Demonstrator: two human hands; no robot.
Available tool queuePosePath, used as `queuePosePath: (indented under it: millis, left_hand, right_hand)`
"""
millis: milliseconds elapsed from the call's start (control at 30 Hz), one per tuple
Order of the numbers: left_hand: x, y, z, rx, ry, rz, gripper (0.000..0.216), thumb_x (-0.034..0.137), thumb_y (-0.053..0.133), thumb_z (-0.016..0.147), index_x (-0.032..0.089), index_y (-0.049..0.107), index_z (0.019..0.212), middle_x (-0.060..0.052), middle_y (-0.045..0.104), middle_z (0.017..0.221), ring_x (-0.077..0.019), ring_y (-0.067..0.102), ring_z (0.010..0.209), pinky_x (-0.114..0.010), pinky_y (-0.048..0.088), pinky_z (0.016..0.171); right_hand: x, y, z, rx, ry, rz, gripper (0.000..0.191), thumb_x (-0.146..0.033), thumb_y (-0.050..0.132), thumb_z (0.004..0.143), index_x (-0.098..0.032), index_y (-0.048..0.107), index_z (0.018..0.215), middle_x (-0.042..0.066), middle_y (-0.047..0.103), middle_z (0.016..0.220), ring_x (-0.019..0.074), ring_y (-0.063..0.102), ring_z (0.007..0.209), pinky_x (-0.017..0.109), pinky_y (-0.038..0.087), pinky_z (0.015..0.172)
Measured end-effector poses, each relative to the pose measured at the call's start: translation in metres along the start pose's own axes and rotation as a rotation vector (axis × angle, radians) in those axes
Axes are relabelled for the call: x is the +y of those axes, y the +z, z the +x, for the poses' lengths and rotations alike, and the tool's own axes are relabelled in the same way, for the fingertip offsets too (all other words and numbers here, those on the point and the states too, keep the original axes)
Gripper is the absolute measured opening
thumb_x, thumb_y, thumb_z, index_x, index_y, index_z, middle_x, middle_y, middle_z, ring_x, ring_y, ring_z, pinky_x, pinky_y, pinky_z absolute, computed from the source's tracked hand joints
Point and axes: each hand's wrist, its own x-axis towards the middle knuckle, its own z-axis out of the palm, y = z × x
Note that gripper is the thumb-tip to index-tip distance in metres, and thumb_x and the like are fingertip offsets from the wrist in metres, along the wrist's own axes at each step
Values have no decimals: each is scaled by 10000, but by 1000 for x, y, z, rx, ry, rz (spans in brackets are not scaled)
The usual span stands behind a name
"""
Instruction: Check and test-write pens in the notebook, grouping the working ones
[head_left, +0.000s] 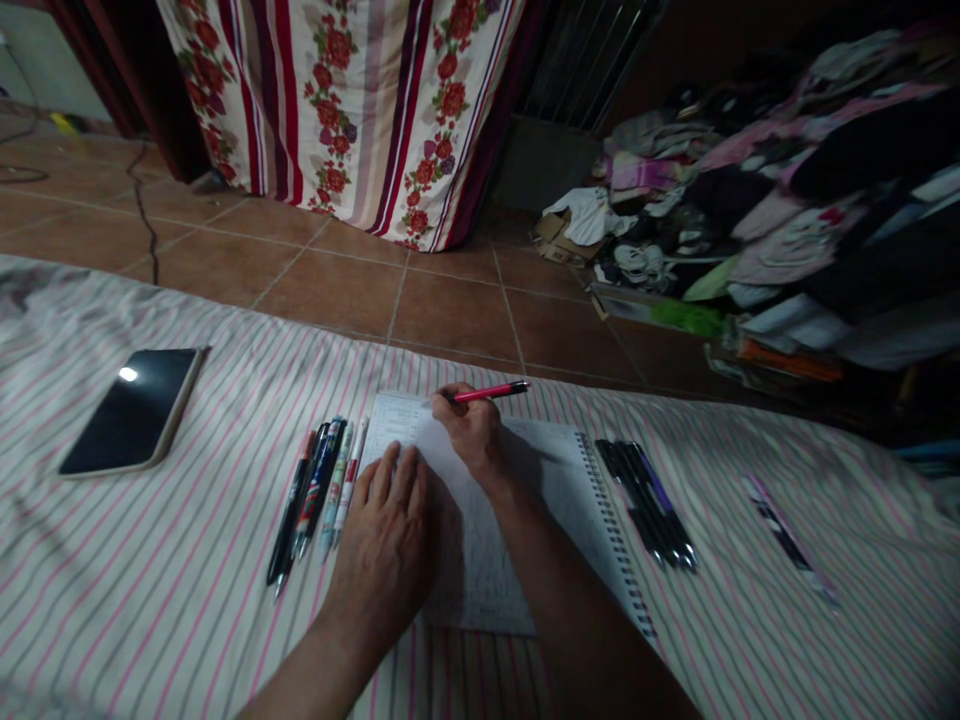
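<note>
A spiral-bound notebook (559, 510) lies open on a striped bed cover, its coil along the right side. My right hand (471, 428) grips a red pen (487, 392) with a black end, and the hand rests near the top of the page. The pen's tip is hidden behind my fingers. My left hand (390, 515) lies flat on the page's left part, fingers stretched out. Close by it, on the left, is a row of several pens (319, 490), some with printed barrels. On the notebook's other side lies a group of several dark pens (646, 505), one with purple.
A phone (135, 412) lies on the bed cover (217, 420) at the left. Farther right is a single pink-and-black pen (789, 540). Beyond the bed's edge are a tiled floor (330, 285), a floral curtain (360, 120) and heaped clothes (787, 190).
</note>
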Motion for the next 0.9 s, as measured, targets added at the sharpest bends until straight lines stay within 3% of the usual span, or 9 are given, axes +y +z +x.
queuePosePath:
  millis: [400,700,900]
  left_hand:
    - [-1,0,1,6,2,-3,423,152,423,798,59,505,1202,-174,491,1314,-335,361,1266,-470,351,972]
    - [1,-2,1,2,-3,-22,428,147,418,804,65,496,1217,-179,474,1327,-336,347,1274,-477,351,974]
    - [1,-2,1,-28,-6,-28,435,149,419,804,61,492,1224,-178,464,1335,-339,328,1285,-475,332,990]
  right_hand:
    - [-1,0,-1,-9,-37,-107,146,-347,516,757,-228,573,695,-15,583,545,145,583,547,218,409,518]
    - [1,2,-1,-67,-107,-21,163,-373,553,747,-230,632,742,-14,643,646,130,582,597,218,432,568]
    - [3,6,-1,-81,-53,105,151,-361,588,713,-227,648,748,-6,658,676,141,601,625,234,456,588]
